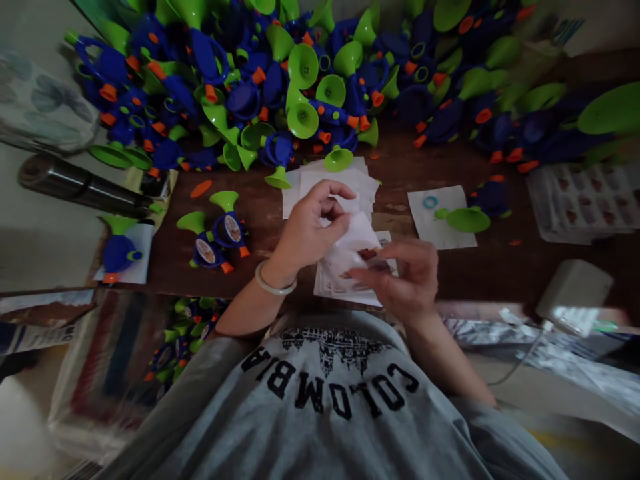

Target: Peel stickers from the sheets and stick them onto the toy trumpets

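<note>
My left hand (315,230), with a pale bangle at the wrist, pinches a curled white sticker sheet (363,230) between thumb and fingers. At the sheet's lower edge, by a small brown printed patch, my right hand (407,273) has its thumb and forefinger on either side; it is slightly blurred. Below both hands lies a stack of printed sticker sheets (325,287). More white sheets (295,190) lie just beyond. To the left, two blue-and-green toy horns (233,230) with orange tips carry oval stickers.
A large heap of toy horns (260,87) spans the back of the brown table (270,230). On the right are another horn (467,219), a teal ring (430,201), sticker sheets in plastic (585,203) and a white adapter (575,297). A dark flask (83,187) lies left.
</note>
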The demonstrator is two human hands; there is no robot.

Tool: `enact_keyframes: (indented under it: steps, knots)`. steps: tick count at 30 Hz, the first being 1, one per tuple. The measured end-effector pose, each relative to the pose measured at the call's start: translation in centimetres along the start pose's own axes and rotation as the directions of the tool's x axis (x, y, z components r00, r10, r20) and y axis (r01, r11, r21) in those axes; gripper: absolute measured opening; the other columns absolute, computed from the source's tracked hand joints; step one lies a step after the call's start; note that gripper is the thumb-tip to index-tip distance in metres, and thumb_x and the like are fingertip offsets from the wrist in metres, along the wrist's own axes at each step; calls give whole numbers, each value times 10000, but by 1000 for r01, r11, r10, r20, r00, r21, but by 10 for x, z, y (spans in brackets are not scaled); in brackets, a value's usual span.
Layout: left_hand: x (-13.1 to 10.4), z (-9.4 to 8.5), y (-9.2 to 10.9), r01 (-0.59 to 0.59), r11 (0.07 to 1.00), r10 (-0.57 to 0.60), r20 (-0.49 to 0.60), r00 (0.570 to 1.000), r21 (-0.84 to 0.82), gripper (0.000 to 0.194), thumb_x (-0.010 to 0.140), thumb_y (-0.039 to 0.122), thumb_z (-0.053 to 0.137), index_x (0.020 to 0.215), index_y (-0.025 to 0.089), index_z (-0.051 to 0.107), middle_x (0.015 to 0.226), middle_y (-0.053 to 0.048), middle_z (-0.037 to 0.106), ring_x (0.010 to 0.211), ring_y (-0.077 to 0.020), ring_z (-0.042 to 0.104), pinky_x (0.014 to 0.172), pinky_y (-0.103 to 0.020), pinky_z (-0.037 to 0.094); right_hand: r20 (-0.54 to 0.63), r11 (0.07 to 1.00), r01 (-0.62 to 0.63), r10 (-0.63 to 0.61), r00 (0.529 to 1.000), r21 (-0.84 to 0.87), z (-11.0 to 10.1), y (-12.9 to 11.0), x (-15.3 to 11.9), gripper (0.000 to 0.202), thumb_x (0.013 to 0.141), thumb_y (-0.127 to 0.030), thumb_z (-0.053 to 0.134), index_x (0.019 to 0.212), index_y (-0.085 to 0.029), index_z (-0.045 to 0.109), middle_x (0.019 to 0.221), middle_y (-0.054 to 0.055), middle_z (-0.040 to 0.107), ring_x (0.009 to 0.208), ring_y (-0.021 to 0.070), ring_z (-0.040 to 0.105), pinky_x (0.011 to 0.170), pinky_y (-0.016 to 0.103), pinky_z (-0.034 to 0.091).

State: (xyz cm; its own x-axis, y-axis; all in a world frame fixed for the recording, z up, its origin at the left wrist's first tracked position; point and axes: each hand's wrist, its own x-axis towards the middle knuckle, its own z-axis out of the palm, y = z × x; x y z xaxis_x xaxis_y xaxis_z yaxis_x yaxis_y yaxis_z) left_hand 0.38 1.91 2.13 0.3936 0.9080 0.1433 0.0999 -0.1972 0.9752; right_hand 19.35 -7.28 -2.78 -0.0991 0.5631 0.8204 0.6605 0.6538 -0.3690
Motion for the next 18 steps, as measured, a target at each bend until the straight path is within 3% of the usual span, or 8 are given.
enact_keyframes:
  steps: [2,4,6,8,11,13,16,18]
  knots:
    - [2,-4,-2,-23,999,24,-38,999,27,260,878,104,664,1100,220,594,710,75,595,621,-87,540,665,-240,469,62,993,-18,10,998,114,-9,-3,7,161,913,-304,849,987,-445,824,1070,-13,688,1186,227,669,998,421,628]
    - [4,-7,-4,-31,999,32,-31,999,24,269,889,120,671,1120,230,588,711,75,595,623,-94,544,668,-247,478,82,983,-85,72,994,163,-14,-2,12,317,943,-303,810,1184,-506,788,1272,-8,658,1349,267,617,1089,488,614]
    - [4,-7,-5,-28,1000,28,-5,1000,1,256,912,162,679,1135,242,582,713,71,598,621,-102,550,656,-252,482,126,967,-187,166,978,175,-13,1,12,602,968,-256,768,1479,-534,614,1507,27,551,1345,271,643,1031,484,663]
    - [3,-6,-5,-27,1000,27,4,1000,2,233,933,207,685,1137,246,581,728,63,616,632,-109,563,658,-260,488,193,946,-273,239,952,174,-8,5,8,783,983,-233,737,1634,-519,410,1583,81,508,1231,251,716,908,441,710]
    - [3,-6,-6,-36,996,33,30,999,82,219,922,205,696,1116,235,601,753,53,656,660,-115,590,691,-274,492,207,933,-314,277,938,175,0,6,-1,797,1012,-229,680,1658,-511,309,1470,82,647,1180,255,762,873,454,726]
    - [3,-7,-7,-43,992,29,113,993,118,222,908,184,693,1112,227,618,756,52,672,671,-114,608,696,-273,484,208,927,-312,270,940,207,3,4,-5,769,1029,-204,638,1654,-494,298,1368,52,738,1189,246,775,904,460,724]
    - [3,-8,-5,-49,995,27,247,969,82,216,913,205,690,1119,216,626,779,39,686,694,-108,631,682,-255,477,216,913,-326,276,936,245,3,-3,-1,734,1026,-157,619,1644,-440,343,1187,9,826,1089,213,811,894,413,715]
    - [2,-7,-2,-20,998,3,279,960,58,204,917,216,680,1112,210,622,800,29,688,700,-104,635,667,-243,474,203,914,-335,291,935,229,2,-7,5,668,1006,-140,636,1591,-401,445,1059,-19,849,967,196,822,843,373,705]
